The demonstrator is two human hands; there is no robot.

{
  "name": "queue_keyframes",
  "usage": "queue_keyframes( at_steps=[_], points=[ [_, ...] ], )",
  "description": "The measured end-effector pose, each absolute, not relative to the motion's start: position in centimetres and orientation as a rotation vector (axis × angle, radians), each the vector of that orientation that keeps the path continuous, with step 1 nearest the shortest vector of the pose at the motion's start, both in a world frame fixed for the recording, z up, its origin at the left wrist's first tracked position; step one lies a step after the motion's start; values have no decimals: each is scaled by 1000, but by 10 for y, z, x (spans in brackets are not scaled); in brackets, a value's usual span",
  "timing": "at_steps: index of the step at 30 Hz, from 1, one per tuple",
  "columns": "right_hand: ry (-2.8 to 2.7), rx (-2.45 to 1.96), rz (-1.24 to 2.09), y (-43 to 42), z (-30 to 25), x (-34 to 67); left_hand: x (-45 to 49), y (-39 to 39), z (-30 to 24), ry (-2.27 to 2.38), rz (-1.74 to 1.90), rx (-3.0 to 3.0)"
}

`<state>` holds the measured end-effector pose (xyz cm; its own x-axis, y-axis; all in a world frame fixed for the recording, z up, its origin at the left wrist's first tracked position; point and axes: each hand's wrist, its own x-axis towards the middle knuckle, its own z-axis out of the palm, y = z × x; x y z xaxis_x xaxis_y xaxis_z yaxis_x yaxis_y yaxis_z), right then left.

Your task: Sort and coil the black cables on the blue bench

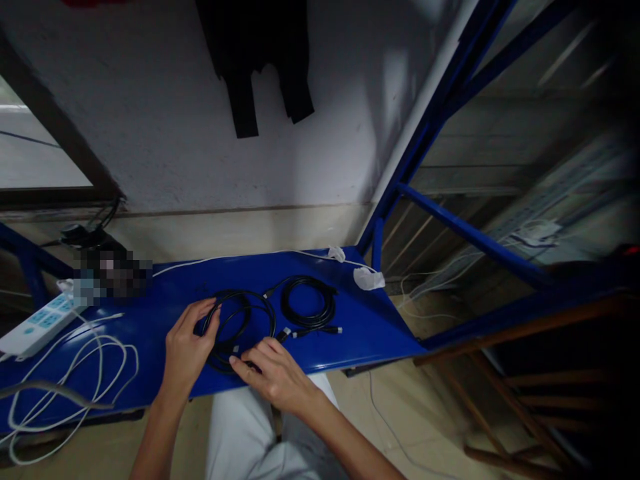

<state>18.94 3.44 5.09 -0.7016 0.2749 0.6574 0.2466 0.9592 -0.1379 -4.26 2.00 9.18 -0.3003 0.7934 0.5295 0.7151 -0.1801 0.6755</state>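
A person's 2 bare hands are working at a coiled black cable (240,327) lying on a blue metal shelf (380,333). The left hand (187,350) is resting on the coil's left side, fingers curled loosely over the strands, though the dim light is hiding whether they are actually pinching it. The right hand (273,373) is lying flat over the coil's lower edge, fingers extended and pressing on the loops beneath them. Just beyond the right fingertips, a second black cable coil (307,303) is lying with its plug ends trailing out. Well left of the left hand, white cords (75,373) are sprawling off the frame's edge beside a white power strip (37,323), itself cut off. A blurred-out dark object (107,273) is sitting behind it.
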Motion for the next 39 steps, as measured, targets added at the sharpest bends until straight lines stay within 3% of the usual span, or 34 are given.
queue_keyframes(
  at_steps=[12,18,25,33,39],
  points=[
    [-2439,-368,40,33,45,188,-47,24,75,1980,1426,1818],
    [-2452,-392,39,35,46,190,-40,22,82,1975,1573,1688],
    [-2401,-387,29,36,43,188,-41,17,82,1968,1454,1953],
    [-2393,-438,54,61,41,159,-98,57,78,2059,1678,1468],
    [-2472,-565,87,81,10,98,-183,115,29,2305,1210,1571]
  ],
)
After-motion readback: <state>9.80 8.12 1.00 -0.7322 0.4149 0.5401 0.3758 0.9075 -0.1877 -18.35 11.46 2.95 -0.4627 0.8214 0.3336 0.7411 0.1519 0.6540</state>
